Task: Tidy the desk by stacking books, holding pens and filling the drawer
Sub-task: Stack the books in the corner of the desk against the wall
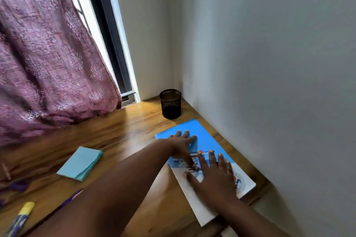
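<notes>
Book [204, 140], blue and white, lies flat under my open left hand [183, 140] and right hand [213, 177]; mesh pen cup [170, 104] beyond, sticky notes [81, 162] left.

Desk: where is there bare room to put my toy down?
Bare wood lies between the light blue paper pad, the purple curtain and the black mesh pen cup. It is crowded by the wall, where both hands press the blue-and-white book.
</notes>
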### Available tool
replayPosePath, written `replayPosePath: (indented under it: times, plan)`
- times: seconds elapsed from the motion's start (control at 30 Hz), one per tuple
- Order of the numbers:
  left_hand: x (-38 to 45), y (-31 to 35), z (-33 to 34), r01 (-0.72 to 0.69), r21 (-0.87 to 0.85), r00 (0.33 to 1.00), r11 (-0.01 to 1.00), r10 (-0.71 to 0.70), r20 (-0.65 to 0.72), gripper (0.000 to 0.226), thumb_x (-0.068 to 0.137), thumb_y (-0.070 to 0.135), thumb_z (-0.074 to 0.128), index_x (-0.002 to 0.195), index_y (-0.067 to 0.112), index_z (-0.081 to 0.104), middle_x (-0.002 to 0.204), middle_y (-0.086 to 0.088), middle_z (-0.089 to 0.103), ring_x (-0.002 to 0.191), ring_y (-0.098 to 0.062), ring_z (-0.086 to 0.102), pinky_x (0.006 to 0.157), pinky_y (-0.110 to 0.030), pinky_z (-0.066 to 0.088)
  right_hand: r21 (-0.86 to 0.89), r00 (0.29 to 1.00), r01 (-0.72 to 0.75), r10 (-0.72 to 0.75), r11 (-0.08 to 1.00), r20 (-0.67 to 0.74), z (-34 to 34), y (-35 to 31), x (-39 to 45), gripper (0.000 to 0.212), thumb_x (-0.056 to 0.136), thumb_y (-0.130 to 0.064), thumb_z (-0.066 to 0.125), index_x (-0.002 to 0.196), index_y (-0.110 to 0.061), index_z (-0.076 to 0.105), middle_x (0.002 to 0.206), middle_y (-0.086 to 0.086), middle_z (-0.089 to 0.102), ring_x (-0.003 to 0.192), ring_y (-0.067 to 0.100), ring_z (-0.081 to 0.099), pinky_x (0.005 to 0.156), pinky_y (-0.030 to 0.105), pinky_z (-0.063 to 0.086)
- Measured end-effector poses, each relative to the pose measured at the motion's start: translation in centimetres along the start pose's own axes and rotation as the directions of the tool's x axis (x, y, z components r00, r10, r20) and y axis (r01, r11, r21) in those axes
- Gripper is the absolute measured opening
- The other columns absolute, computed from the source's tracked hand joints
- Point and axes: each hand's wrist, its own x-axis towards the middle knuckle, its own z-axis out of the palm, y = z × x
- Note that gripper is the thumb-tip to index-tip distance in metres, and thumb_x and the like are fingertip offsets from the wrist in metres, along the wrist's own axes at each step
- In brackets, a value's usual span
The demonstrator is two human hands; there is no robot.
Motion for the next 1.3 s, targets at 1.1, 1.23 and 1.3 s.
replayPosePath:
  times: [1.1,1.23,1.3]
  plan:
    - [-21.0,-12.7,-2.4,0.107,-0.190,0.888,0.976,-0.180,-0.422,0.064,0.093,0.052,0.047,0.146,0.019,0.035,0.154,-0.007,0.034,0.141,-0.025,0.033,0.114,-0.038,0.028,0.231,0.926,0.340,-0.367,0.912,0.086,-8.4,-20.1,1.8,0.059,0.081,-0.051,0.061,0.134,-0.028,0.047,0.133,0.006,0.056,0.115,0.028,0.054,0.090,0.041,0.047]
    - [-30.9,-22.6,1.0,0.218,-0.288,0.841,0.933,-0.329,-0.430,0.068,0.078,0.066,0.042,0.131,0.023,0.053,0.132,-0.003,0.058,0.117,-0.021,0.057,0.099,-0.036,0.046,0.280,0.849,0.481,-0.521,0.831,0.090,-7.7,-31.6,-2.5,0.048,0.085,-0.045,0.060,0.129,-0.028,0.051,0.126,0.005,0.059,0.104,0.026,0.059,0.080,0.031,0.045]
    - [-35.4,-27.6,3.5,0.264,-0.436,0.767,0.860,-0.461,-0.446,0.063,0.073,0.067,0.047,0.113,0.022,0.062,0.115,-0.003,0.066,0.101,-0.019,0.063,0.086,-0.030,0.049,0.314,0.796,0.548,-0.599,0.775,0.089,-6.4,-36.7,-4.7,0.038,0.088,-0.037,0.056,0.124,-0.027,0.054,0.121,0.003,0.061,0.102,0.023,0.060,0.072,0.027,0.041]
